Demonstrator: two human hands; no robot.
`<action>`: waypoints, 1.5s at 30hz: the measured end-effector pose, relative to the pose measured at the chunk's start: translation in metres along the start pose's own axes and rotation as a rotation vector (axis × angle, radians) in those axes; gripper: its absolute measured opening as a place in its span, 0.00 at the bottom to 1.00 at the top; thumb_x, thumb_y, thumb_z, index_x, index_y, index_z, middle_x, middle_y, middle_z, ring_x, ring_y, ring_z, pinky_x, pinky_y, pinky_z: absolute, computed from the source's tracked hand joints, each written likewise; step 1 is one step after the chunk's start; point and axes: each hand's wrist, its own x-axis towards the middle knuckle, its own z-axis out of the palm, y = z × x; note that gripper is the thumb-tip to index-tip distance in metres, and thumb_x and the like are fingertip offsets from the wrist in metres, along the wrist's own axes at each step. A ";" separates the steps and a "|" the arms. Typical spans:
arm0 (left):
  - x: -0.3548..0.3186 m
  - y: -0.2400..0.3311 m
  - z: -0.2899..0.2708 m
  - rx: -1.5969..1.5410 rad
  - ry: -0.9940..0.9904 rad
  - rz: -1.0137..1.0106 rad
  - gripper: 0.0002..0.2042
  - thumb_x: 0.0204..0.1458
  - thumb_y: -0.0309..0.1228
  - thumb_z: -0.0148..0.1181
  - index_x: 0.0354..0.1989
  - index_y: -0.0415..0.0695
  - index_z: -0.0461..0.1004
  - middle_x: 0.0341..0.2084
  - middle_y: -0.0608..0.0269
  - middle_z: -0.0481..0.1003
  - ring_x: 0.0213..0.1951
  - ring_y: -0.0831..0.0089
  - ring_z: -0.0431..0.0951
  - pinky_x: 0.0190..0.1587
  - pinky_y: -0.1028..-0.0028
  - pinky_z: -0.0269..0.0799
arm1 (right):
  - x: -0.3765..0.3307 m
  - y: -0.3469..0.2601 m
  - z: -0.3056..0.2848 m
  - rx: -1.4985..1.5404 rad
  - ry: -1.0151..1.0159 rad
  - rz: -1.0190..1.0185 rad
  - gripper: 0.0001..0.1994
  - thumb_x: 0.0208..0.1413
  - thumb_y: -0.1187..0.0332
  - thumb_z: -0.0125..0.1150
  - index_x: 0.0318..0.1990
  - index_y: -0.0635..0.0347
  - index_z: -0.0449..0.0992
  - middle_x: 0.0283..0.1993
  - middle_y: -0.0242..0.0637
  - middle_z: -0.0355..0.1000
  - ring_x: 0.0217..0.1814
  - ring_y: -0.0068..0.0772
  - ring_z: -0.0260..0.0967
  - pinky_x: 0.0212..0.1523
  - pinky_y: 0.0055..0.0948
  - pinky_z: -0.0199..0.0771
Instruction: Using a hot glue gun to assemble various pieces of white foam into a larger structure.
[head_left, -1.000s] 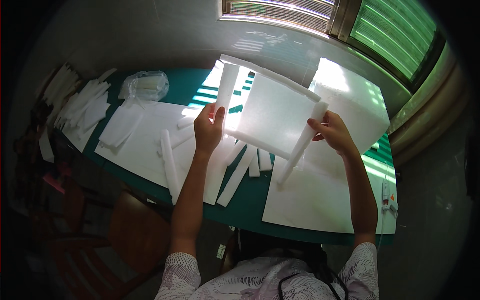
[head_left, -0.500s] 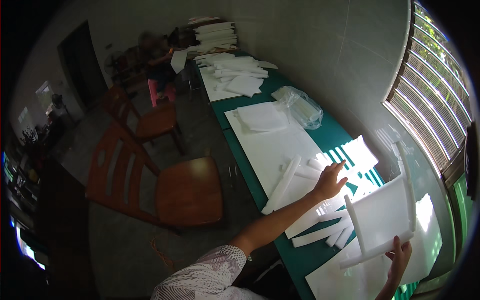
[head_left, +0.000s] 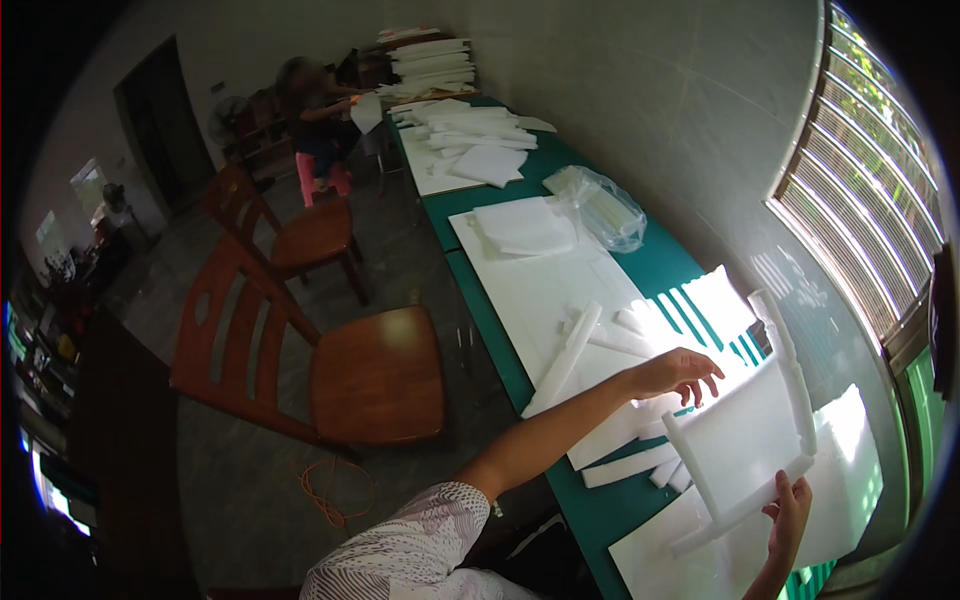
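Note:
A white foam sheet (head_left: 742,425) with raised foam strips along its edges is tilted up at the right. My right hand (head_left: 788,512) grips its lower corner, thumb and fingers pinching the edge. My left hand (head_left: 682,374) is in the air just left of the sheet's upper edge, fingers apart and bent downward, nothing in them. Under my left forearm, loose white foam strips (head_left: 625,468) lie on the green table (head_left: 590,515). A longer foam strip (head_left: 568,362) rests beyond the forearm. Another white sheet (head_left: 850,470) lies beneath the held piece.
Farther along are a large white board (head_left: 500,285), a clear plastic bag (head_left: 612,215) with pale pieces, and stacked foam (head_left: 470,128). Wooden chairs (head_left: 375,380) stand on the left. A person (head_left: 320,115) sits at the far end. A barred window (head_left: 860,170) is at right.
My left hand has moved right and toward me, its fingers now drooping by the sheet. The held foam piece has shifted slightly left, my right hand still gripping it.

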 end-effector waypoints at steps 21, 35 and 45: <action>-0.019 0.009 0.007 0.019 -0.083 -0.157 0.24 0.56 0.41 0.63 0.57 0.41 0.68 0.40 0.59 0.78 0.40 0.73 0.78 0.45 0.74 0.74 | -0.003 -0.013 0.025 -0.085 -0.074 -0.027 0.20 0.54 0.59 0.65 0.44 0.69 0.75 0.29 0.38 0.75 0.26 0.24 0.73 0.27 0.22 0.75; -0.014 0.005 0.012 0.331 0.091 -0.166 0.23 0.53 0.41 0.63 0.53 0.40 0.72 0.40 0.55 0.79 0.39 0.67 0.80 0.44 0.66 0.76 | 0.001 -0.004 0.032 -0.184 0.076 -0.146 0.18 0.54 0.59 0.66 0.38 0.69 0.74 0.29 0.42 0.76 0.25 0.28 0.75 0.26 0.24 0.77; -0.014 0.001 0.002 0.373 0.066 -0.184 0.22 0.53 0.44 0.62 0.50 0.40 0.75 0.39 0.58 0.80 0.39 0.69 0.79 0.42 0.69 0.75 | 0.000 0.001 0.028 -0.037 -0.032 -0.198 0.16 0.58 0.61 0.63 0.40 0.68 0.73 0.31 0.40 0.76 0.28 0.26 0.74 0.29 0.24 0.76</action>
